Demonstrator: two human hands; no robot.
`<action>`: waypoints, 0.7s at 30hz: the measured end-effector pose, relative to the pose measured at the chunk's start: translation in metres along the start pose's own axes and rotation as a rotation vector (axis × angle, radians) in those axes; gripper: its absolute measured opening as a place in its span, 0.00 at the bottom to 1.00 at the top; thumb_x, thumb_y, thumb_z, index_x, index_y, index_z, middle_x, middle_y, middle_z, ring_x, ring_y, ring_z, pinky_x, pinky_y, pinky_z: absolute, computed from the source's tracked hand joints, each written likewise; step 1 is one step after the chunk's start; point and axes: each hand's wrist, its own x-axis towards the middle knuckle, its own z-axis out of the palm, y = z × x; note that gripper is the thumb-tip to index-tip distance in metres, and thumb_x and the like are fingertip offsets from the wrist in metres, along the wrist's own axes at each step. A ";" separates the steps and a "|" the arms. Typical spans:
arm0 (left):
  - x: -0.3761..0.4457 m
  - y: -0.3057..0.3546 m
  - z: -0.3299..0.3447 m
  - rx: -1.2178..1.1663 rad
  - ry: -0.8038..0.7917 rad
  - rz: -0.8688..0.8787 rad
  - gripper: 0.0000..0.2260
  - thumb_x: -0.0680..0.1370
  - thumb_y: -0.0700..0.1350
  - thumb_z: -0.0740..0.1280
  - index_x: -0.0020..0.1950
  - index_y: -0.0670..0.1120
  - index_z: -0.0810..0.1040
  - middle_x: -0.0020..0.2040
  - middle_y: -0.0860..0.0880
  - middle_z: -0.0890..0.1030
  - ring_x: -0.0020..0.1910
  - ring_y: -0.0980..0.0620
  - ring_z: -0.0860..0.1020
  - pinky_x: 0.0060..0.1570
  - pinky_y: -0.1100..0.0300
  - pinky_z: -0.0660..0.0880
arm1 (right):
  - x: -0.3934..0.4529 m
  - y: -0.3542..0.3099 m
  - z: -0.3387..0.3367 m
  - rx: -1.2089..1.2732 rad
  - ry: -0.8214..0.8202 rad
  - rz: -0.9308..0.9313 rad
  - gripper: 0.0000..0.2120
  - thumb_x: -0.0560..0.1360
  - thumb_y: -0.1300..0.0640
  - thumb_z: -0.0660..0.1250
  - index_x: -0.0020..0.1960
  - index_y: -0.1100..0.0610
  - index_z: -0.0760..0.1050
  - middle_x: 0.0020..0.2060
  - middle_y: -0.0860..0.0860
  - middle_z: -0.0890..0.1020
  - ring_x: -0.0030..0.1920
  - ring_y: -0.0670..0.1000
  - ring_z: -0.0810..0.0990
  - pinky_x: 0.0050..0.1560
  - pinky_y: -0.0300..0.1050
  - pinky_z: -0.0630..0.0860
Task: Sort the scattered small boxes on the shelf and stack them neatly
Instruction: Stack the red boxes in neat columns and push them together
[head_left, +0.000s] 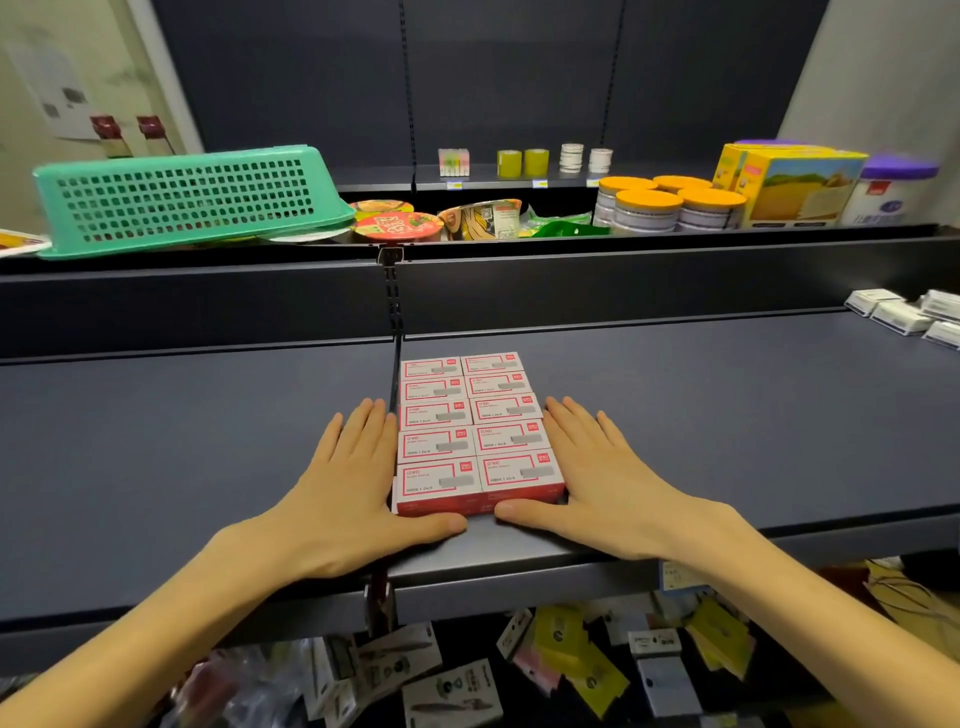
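The block of small boxes (475, 434) on the shelf (727, 415) is flanked by the left hand (353, 488) and right hand (597, 478), fingers (566, 421) flat, extended, nothing gripped.

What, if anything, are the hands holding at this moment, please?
Nothing is lifted. The left hand and right hand lie open, pressed against the left and right sides of the block of red-and-white boxes.

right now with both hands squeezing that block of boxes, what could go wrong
1. The red-and-white boxes sit near the shelf's front lip; a pull could tip the front row off.
2. The left hand and right hand touch only the nearer rows, so the far rows may stay crooked.
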 end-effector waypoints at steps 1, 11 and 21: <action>-0.003 0.001 0.002 0.004 0.015 -0.027 0.58 0.64 0.85 0.47 0.81 0.51 0.32 0.81 0.50 0.34 0.79 0.51 0.31 0.79 0.48 0.35 | 0.000 0.001 0.000 0.010 0.006 0.007 0.52 0.68 0.19 0.52 0.80 0.44 0.35 0.81 0.46 0.40 0.80 0.51 0.36 0.78 0.58 0.37; -0.006 0.009 0.006 -0.014 0.051 0.025 0.49 0.68 0.82 0.44 0.80 0.57 0.30 0.82 0.52 0.35 0.79 0.52 0.31 0.79 0.48 0.35 | 0.004 0.003 0.004 -0.010 0.021 -0.040 0.49 0.69 0.19 0.50 0.79 0.40 0.33 0.81 0.43 0.40 0.80 0.49 0.36 0.78 0.59 0.37; -0.003 0.005 0.003 -0.020 0.043 0.039 0.47 0.69 0.80 0.44 0.80 0.58 0.31 0.82 0.54 0.36 0.80 0.53 0.32 0.79 0.50 0.35 | 0.009 0.002 0.000 -0.034 -0.003 -0.036 0.48 0.70 0.20 0.49 0.79 0.41 0.34 0.81 0.44 0.40 0.80 0.50 0.36 0.78 0.59 0.38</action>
